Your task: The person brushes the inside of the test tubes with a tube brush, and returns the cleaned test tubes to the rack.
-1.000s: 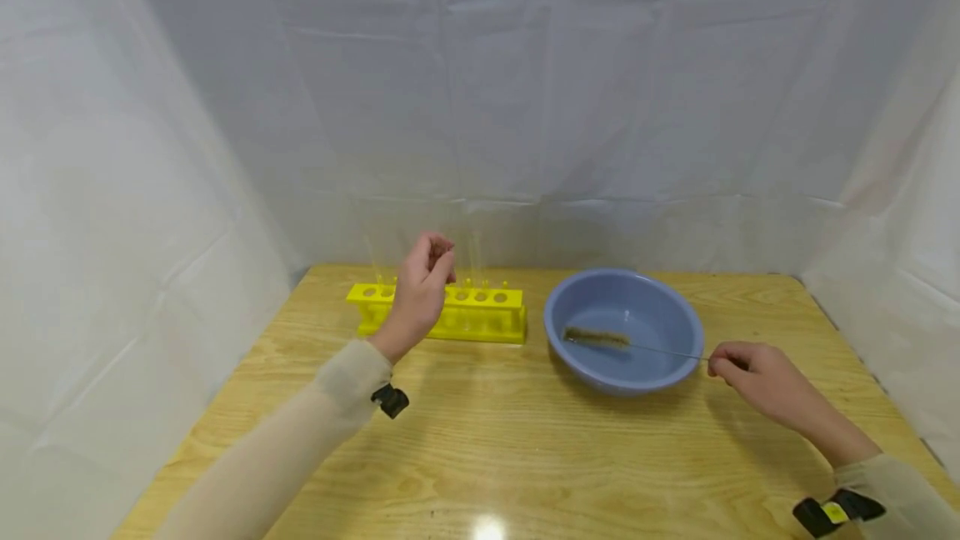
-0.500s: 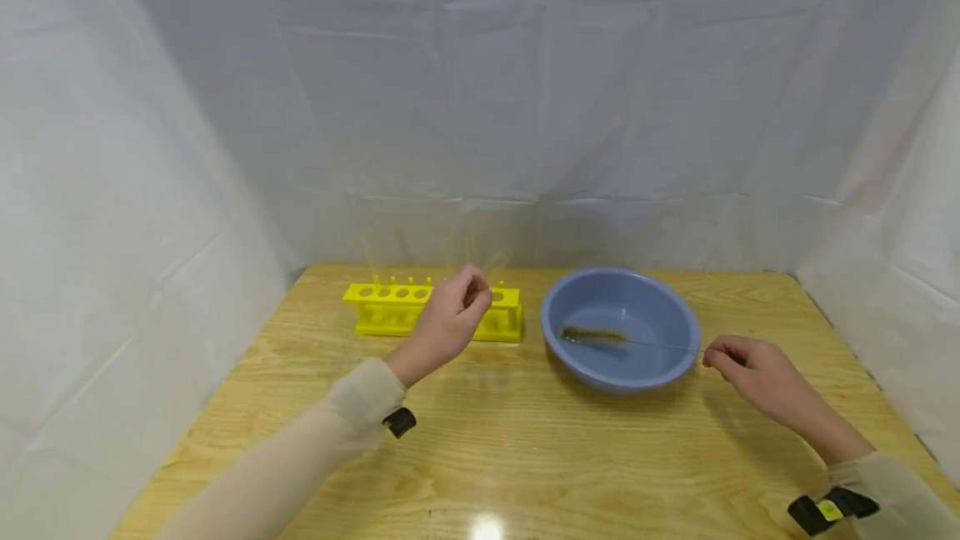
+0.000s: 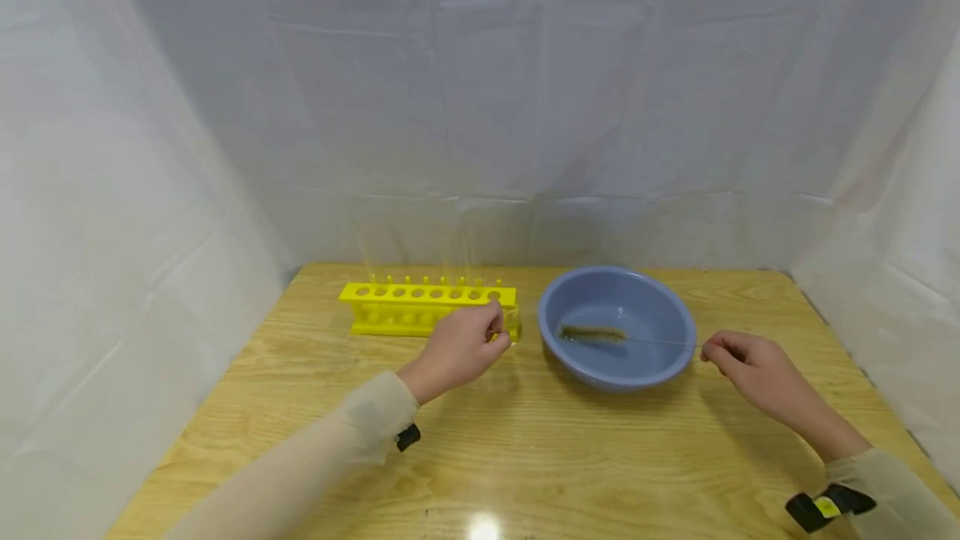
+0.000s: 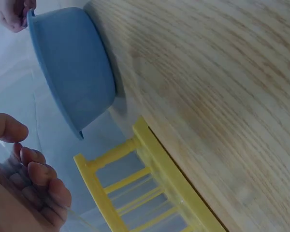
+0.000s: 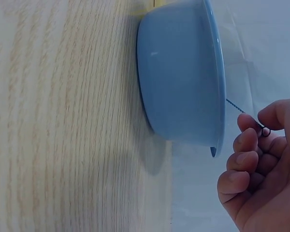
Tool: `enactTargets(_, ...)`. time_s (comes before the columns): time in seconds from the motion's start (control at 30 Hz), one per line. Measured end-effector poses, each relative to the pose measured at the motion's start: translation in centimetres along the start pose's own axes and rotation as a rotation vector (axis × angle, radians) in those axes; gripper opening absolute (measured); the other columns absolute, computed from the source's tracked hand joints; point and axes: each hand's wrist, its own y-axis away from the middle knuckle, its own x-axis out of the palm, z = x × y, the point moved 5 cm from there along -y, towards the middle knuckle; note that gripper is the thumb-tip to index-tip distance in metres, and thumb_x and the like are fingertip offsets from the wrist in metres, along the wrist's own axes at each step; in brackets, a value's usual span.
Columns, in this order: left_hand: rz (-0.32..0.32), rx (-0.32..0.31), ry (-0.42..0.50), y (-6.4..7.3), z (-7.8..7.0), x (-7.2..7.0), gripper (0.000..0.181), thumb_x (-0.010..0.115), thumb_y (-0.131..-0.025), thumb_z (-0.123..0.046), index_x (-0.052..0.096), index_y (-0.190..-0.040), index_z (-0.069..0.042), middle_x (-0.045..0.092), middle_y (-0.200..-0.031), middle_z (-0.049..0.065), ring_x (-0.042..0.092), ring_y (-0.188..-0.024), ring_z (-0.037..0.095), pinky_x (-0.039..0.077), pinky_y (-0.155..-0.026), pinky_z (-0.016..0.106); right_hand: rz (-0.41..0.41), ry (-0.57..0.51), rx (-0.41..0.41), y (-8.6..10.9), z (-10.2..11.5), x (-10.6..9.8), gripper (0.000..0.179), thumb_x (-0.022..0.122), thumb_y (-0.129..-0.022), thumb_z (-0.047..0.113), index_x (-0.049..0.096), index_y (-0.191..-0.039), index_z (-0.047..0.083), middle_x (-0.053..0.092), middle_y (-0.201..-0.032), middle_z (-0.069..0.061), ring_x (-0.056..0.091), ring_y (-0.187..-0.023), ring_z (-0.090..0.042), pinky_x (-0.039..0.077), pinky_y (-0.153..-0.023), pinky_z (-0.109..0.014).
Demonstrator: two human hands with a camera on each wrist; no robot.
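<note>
In the head view, my left hand [image 3: 461, 348] is at the right end of the yellow test tube rack [image 3: 427, 294], overlapping its front. Its fingers curl around a clear glass test tube [image 4: 9, 166], faintly visible in the left wrist view. My right hand [image 3: 761, 373] pinches the looped end of a test tube brush's wire handle between thumb and forefinger, just outside the basin's right rim. The brown bristle head of the test tube brush [image 3: 592, 332] lies inside the blue basin [image 3: 663, 294], its wire crossing the rim.
Several clear tubes rise from the rack's holes, faint against the white sheeting [image 3: 480, 107] behind. The wooden table [image 3: 555, 457] carries the rack at left and the basin at right. White sheeting also hangs on both sides.
My left hand has moved right and down, from above the rack's middle to in front of its right end, with the test tube. The right hand and brush have barely moved.
</note>
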Motion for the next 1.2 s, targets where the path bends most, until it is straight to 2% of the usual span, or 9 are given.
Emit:
enactTargets(0.13, 0.037, 0.024, -0.065, 0.1, -0.4, 0.8, 0.014, 0.059, -0.096, -0.025, 0.054, -0.084, -0.02, 0.054, -0.069, -0.008, 0.043, -0.055, 0.007, 0.039, -0.053, 0.025, -0.02, -0.013, -0.02, 0.1, 0.2, -0.1, 0.031, 0.044, -0.109, 0.027, 0.068, -0.099, 0.011, 0.048, -0.069, -0.002, 0.038, -0.05, -0.01, 0.036, -0.05, -0.029)
enactTargets(0.27, 0.046, 0.036, -0.119, 0.1, -0.4, 1.4, 0.013, 0.061, -0.096, -0.026, 0.058, -0.085, -0.019, 0.059, -0.074, -0.009, 0.049, -0.059, 0.006, 0.043, -0.056, 0.024, -0.036, -0.024, -0.048, 0.1, 0.4, -0.1, 0.031, 0.043, -0.109, 0.026, 0.066, -0.095, 0.01, 0.046, -0.068, -0.003, 0.036, -0.049, -0.01, 0.036, -0.05, -0.029)
enactTargets(0.5, 0.061, 0.027, -0.152, -0.2, -0.3, 2.4, 0.012, 0.062, -0.094, -0.028, 0.062, -0.088, -0.017, 0.065, -0.078, -0.005, 0.051, -0.059, 0.006, 0.045, -0.055, 0.023, -0.055, -0.027, -0.06, 0.2, 0.3, -0.4, 0.031, 0.042, -0.109, 0.024, 0.065, -0.096, 0.009, 0.049, -0.072, -0.006, 0.039, -0.052, -0.01, 0.036, -0.05, -0.029)
enactTargets(0.77, 0.065, 0.031, -0.197, -0.8, -0.6, 3.0, 0.013, 0.062, -0.094, -0.027, 0.064, -0.088, -0.016, 0.066, -0.078, -0.004, 0.051, -0.058, 0.006, 0.042, -0.051, 0.023, -0.169, -0.007, -0.101, 0.5, 0.5, -0.9, 0.028, 0.043, -0.109, 0.023, 0.063, -0.092, 0.012, 0.049, -0.072, -0.001, 0.038, -0.049, -0.011, 0.035, -0.05, -0.028)
enactTargets(1.03, 0.062, 0.039, -0.229, -1.7, -0.6, 3.2, 0.016, 0.063, -0.093, -0.027, 0.059, -0.08, -0.019, 0.056, -0.067, -0.009, 0.047, -0.056, 0.007, 0.038, -0.048, 0.023, -0.298, -0.023, -0.095, 0.7, 0.5, -2.0, 0.029, 0.045, -0.108, 0.024, 0.061, -0.086, 0.014, 0.045, -0.064, 0.001, 0.035, -0.044, -0.013, 0.032, -0.048, -0.028)
enactTargets(1.2, 0.055, 0.052, -0.252, -2.2, -0.7, 3.3, 0.014, 0.062, -0.092, -0.027, 0.061, -0.08, -0.019, 0.058, -0.069, -0.009, 0.05, -0.057, 0.006, 0.04, -0.049, 0.023, -0.323, -0.065, -0.093, 0.7, 0.3, -2.5, 0.029, 0.046, -0.108, 0.024, 0.062, -0.086, 0.012, 0.046, -0.063, -0.001, 0.037, -0.046, -0.015, 0.033, -0.049, -0.028)
